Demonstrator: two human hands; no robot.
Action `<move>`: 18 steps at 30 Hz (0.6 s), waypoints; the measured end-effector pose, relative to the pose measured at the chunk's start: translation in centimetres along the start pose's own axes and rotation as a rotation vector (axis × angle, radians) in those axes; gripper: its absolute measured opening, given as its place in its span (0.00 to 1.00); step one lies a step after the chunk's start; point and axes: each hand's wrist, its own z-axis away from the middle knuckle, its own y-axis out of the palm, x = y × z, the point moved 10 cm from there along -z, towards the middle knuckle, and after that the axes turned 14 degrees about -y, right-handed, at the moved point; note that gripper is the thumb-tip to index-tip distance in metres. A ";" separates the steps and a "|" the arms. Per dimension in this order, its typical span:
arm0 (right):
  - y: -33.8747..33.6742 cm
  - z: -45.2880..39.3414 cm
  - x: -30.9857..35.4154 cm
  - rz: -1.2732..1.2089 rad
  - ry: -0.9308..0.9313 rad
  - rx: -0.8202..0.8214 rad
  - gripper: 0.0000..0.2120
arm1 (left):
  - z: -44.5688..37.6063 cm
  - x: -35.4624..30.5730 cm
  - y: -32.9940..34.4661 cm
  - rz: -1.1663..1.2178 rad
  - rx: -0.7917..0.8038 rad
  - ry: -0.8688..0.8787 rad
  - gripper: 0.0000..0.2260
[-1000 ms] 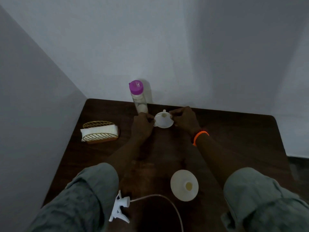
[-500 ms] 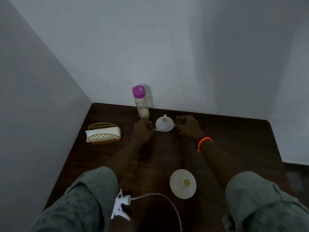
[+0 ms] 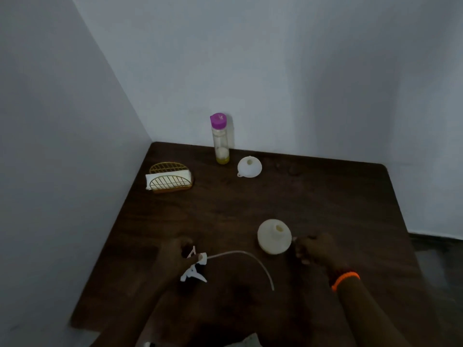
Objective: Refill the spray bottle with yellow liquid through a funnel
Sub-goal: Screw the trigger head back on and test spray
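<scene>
The round cream spray bottle (image 3: pixel 274 236) stands open-necked near the table's front middle. My right hand (image 3: pixel 313 249) is at its right side, fingers curled next to its wall; contact is unclear. My left hand (image 3: pixel 175 256) pinches the white spray head (image 3: pixel 194 269), whose long dip tube (image 3: pixel 250 257) curves right across the table. A white funnel (image 3: pixel 249 167) lies upside down at the back. Beside it stands a tall clear bottle with a purple cap (image 3: pixel 220 139), holding a little yellow liquid at its bottom.
A gold wire holder with white napkins (image 3: pixel 169 178) sits at the back left of the dark wooden table (image 3: pixel 325 201). Walls close off the left and the back. The table's right edge drops to the floor.
Both hands let go of the funnel at the back and came toward the front. My left hand took hold of the spray head; my right hand reached the spray bottle. The camera tilted.
</scene>
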 end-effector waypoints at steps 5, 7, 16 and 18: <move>6.0 4.8 -1.9 -0.027 0.117 0.228 0.09 | 2.3 1.0 1.7 -0.022 -0.028 0.042 0.27; 7.4 5.7 -2.4 -0.013 0.138 0.270 0.11 | 2.4 1.4 2.7 -0.099 0.009 0.008 0.33; 9.2 6.7 -3.0 0.047 0.119 0.278 0.07 | 2.7 0.5 3.2 -0.229 -0.045 0.037 0.22; 9.2 6.7 -3.3 0.076 0.113 0.274 0.06 | 2.9 0.2 3.2 -0.258 -0.054 0.053 0.21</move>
